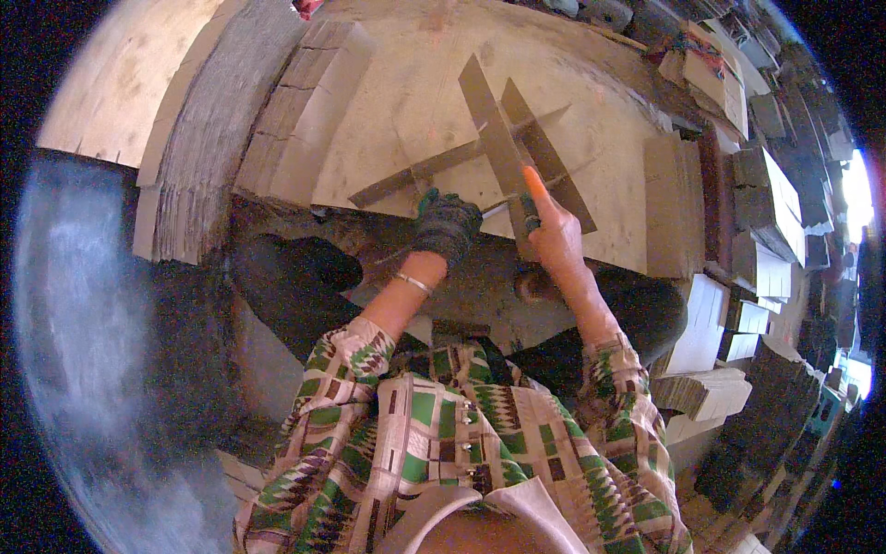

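My right hand point(556, 231), with an orange cover on one fingertip, grips the near end of a long brown cardboard strip point(494, 129). A second long strip point(546, 152) lies beside it to the right. Crossing them is another cardboard strip point(415, 170), which reaches out to the left. In a dark glove, my left hand point(448, 226) is closed at the board's near edge, around what looks like a thin cardboard strip seen nearly edge-on. Its fingers partly hide that strip, and how the slots meet cannot be made out.
A pale wooden board point(397, 83) lies under the strips. Rows of stacked cardboard pieces point(300, 111) stand on its left, and another cardboard stack point(672, 208) is on its right. More cardboard bundles point(771, 198) crowd the far right. My bent legs flank the near edge.
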`<state>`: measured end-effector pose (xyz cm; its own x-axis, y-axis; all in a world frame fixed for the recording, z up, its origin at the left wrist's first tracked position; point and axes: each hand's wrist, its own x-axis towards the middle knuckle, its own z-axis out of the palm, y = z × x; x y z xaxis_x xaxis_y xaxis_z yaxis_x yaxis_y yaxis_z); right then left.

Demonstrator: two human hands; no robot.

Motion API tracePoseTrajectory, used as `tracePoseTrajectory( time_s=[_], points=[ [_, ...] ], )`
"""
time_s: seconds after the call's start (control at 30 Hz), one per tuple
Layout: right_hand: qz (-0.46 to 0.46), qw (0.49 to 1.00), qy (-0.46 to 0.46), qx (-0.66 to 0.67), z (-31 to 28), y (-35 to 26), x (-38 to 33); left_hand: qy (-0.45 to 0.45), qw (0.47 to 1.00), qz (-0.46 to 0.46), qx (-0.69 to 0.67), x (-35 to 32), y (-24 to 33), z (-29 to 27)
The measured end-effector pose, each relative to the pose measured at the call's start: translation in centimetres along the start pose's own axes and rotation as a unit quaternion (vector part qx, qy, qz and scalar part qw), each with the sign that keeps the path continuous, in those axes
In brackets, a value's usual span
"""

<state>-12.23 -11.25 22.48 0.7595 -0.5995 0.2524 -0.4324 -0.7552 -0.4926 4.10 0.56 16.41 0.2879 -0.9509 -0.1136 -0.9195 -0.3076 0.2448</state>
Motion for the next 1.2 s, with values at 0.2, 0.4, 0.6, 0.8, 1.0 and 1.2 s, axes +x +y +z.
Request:
tracePoseTrajectory(
  time_s=[0.2,0.4,0.6,0.8,1.0,1.2],
  points=[
    [0.021,0.998,-0.048,-0.02,1.1,0.7,-1.0,0.067,0.997,0.027,-0.008,-0.8,-0.2,0.7],
    [0.06,0.977,-0.162,-0.124,4.5,1.7,-0.5,0.041,0.998,0.033,-0.023,-0.5,-0.2,1.0],
    [0.051,0.991,-0.107,-0.063,0.6,3.1,-1.2,0.127,0.984,-0.015,-0.12,0.3,-1.5,-1.8],
    [0.152,0.968,0.1,-0.172,-0.8,11.2,-2.7,0.189,0.953,-0.235,0.023,1.7,-10.9,-2.7],
    [0.223,0.906,-0.095,0.347,7.8,6.7,-1.9,-0.07,0.971,-0.026,-0.229,1.9,-0.2,-2.2],
    [0.287,0.749,-0.138,0.581,8.3,-4.5,2.5,0.052,0.969,-0.079,-0.226,1.4,-7.9,-3.4]
  ],
)
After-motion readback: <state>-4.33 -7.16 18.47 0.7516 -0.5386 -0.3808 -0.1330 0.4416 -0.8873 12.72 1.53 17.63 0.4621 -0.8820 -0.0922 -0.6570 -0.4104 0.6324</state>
